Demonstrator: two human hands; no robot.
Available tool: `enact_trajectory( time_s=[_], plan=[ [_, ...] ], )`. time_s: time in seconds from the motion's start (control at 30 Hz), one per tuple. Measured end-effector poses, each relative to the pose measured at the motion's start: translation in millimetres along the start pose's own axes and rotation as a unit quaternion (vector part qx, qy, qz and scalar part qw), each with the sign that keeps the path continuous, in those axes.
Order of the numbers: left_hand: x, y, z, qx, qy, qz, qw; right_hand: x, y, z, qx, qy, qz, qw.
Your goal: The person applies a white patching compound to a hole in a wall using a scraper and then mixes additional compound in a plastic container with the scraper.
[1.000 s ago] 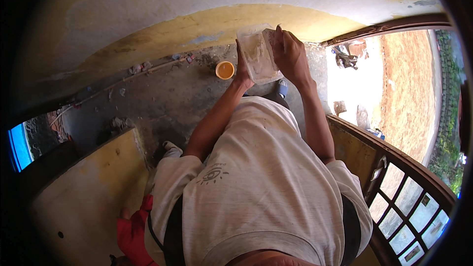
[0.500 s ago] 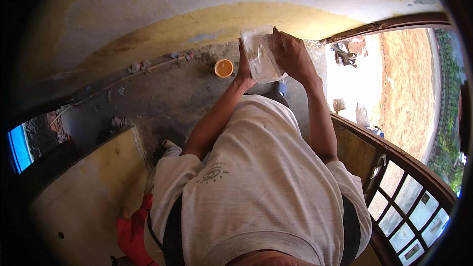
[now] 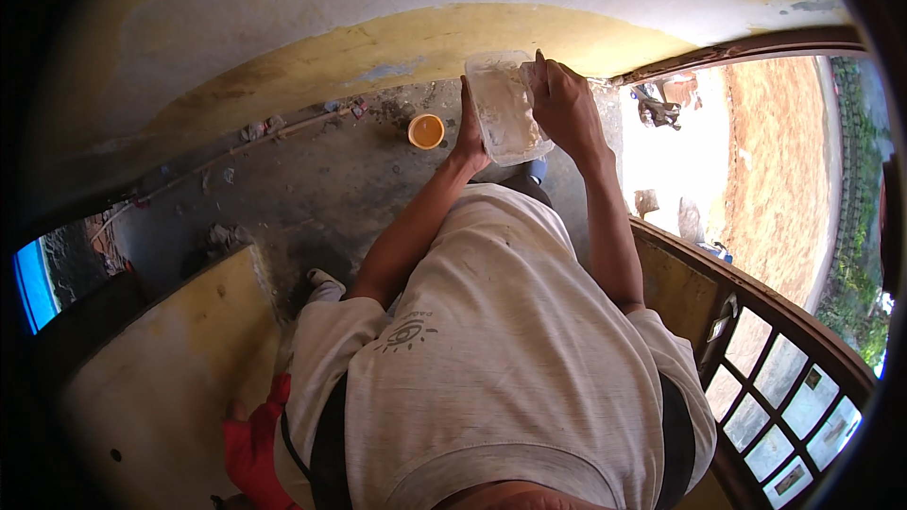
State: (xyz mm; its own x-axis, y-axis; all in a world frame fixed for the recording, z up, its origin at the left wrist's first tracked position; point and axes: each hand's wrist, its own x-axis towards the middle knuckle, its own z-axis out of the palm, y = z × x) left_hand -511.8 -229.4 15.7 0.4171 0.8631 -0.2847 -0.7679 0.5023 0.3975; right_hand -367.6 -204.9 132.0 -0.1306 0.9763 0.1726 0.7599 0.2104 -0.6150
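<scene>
A translucent rectangular plastic container (image 3: 505, 113), smeared inside with whitish paste, is held up in front of me near the painted wall. My left hand (image 3: 470, 137) supports it from the left side, thumb along the rim. At the container's right edge, my right hand (image 3: 567, 109) is closed with its fingers curled. A thin flat edge appears beside those fingers, but the item in that hand is mostly hidden and I cannot tell its kind.
An orange bucket (image 3: 426, 131) stands on the stained concrete floor (image 3: 302, 170). Debris lies along the wall (image 3: 378, 47). To the right are a bright doorway and a paned door (image 3: 775, 397). A person's red sleeve (image 3: 255, 453) shows at lower left.
My right hand has shifted slightly right, toward the container's edge. More of the container's whitish inside now shows, where a brownish flat patch was before. My left hand keeps its hold.
</scene>
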Motion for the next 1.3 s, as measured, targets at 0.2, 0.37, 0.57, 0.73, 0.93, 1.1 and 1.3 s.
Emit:
enact_trajectory(
  time_s=[0.2,0.37,0.57,0.73,0.93,1.1,1.3],
  plan=[
    [1.5,1.4,-6.6,-0.014,0.013,0.023,1.0,-9.9,-15.5,17.5,0.021,-0.024,-0.042,0.999],
    [-2.3,9.7,8.9,0.034,0.003,0.041,0.999,-4.3,-26.8,-4.1,0.06,-0.002,-0.015,0.998],
    [-4.5,9.3,10.8,0.014,-0.005,0.028,1.0,-1.7,-6.3,5.7,0.027,-0.049,-0.025,0.998],
    [-3.1,12.7,8.5,0.03,0.002,0.044,0.999,-0.7,-11.6,3.1,0.045,-0.019,-0.025,0.998],
    [-4.8,15.1,4.7,-0.016,-0.002,0.005,1.0,1.8,-17.6,-11.0,0.042,-0.101,-0.027,0.994],
    [0.4,13.1,-2.4,0.03,0.006,0.035,0.999,-0.4,-18.9,4.0,0.027,-0.023,-0.026,0.999],
    [-1.0,16.1,4.2,0.044,0.011,0.025,0.999,-1.0,-25.8,-10.2,0.04,-0.081,-0.055,0.994]
  ],
)
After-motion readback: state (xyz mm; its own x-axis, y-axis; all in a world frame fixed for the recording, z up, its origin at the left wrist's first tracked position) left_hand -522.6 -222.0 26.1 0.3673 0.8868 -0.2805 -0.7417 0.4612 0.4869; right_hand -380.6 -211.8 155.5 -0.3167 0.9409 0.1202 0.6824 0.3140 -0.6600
